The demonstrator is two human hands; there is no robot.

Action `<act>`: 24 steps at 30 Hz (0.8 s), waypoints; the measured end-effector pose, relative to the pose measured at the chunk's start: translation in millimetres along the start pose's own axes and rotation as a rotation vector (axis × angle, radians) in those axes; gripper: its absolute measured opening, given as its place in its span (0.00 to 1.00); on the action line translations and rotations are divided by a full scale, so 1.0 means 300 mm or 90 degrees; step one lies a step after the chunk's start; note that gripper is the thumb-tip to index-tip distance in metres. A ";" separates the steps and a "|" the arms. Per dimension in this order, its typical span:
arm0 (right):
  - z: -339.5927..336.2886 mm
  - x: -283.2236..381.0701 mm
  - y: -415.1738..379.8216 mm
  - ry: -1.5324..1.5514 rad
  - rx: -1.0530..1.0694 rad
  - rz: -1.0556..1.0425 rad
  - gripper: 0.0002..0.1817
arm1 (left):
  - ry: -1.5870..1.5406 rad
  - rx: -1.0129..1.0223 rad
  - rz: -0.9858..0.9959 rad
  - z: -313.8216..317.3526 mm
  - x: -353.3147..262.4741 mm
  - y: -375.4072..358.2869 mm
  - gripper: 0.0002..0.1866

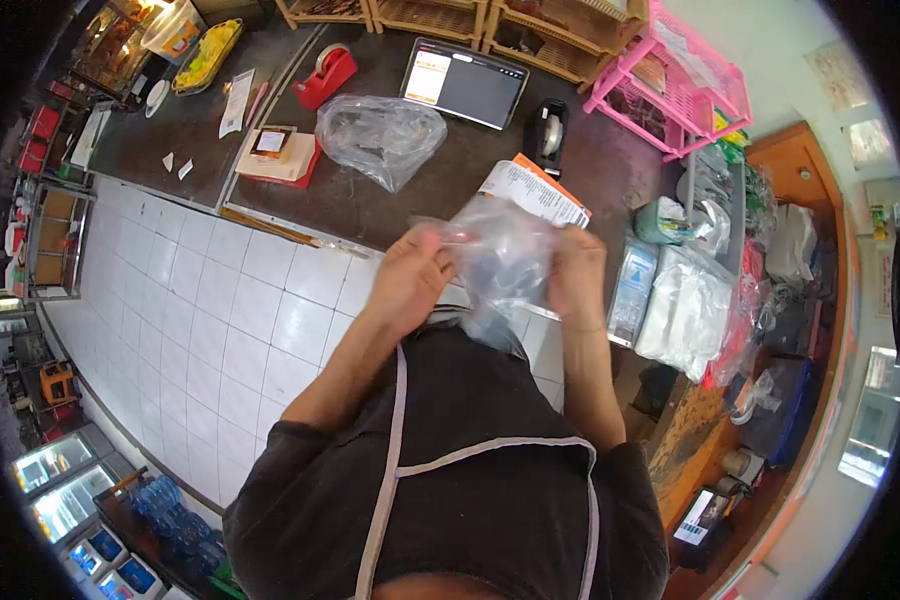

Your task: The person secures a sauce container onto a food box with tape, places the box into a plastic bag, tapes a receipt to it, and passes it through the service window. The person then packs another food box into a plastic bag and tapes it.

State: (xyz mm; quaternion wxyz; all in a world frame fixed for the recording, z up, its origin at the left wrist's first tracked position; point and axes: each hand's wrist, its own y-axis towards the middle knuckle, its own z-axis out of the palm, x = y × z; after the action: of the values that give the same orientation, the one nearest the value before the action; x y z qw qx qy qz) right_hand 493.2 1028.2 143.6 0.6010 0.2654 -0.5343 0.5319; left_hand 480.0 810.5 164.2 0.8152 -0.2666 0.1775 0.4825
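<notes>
A clear plastic bag (500,255) is stretched between my two hands, just in front of my apron and near the counter's edge. My left hand (415,270) pinches its left side with bent fingers. On the other side my right hand (576,268) grips the bag's right edge, slightly blurred. Behind the bag lies a white and orange printed packet (535,190), partly covered by it. Another crumpled clear plastic bag (380,135) rests farther back on the dark counter (370,215).
A tablet (465,82), a red tape dispenser (326,78) and a black tape dispenser (548,135) stand on the counter. At right are a pink rack (670,85) and stacked plastic bags (685,305). Small packages (278,155) sit at left. White floor tiles (210,300) lie below.
</notes>
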 end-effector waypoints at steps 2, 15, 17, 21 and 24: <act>-0.041 0.071 0.015 0.132 -0.042 0.009 0.05 | -0.123 -0.070 -0.052 -0.031 -0.085 -0.060 0.10; 0.006 0.219 -0.028 -0.088 0.372 0.343 0.11 | 0.250 -0.325 0.315 -0.237 -0.176 0.167 0.12; 0.006 0.190 -0.005 0.019 0.313 0.226 0.11 | 0.381 -0.303 0.359 -0.244 -0.135 0.158 0.11; 0.148 0.074 -0.020 -0.469 0.271 -0.176 0.06 | 0.583 -0.277 0.444 -0.296 -0.139 0.134 0.09; 0.082 0.134 0.185 -0.512 0.159 -0.111 0.03 | 0.707 -0.262 0.557 -0.284 -0.182 0.164 0.08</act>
State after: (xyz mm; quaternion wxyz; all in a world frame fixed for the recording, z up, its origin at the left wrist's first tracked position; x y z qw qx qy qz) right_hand 427.5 1037.1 174.0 0.3509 0.5664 -0.6330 0.3942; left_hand 408.2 740.4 113.5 0.2715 -0.5239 0.5606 0.5810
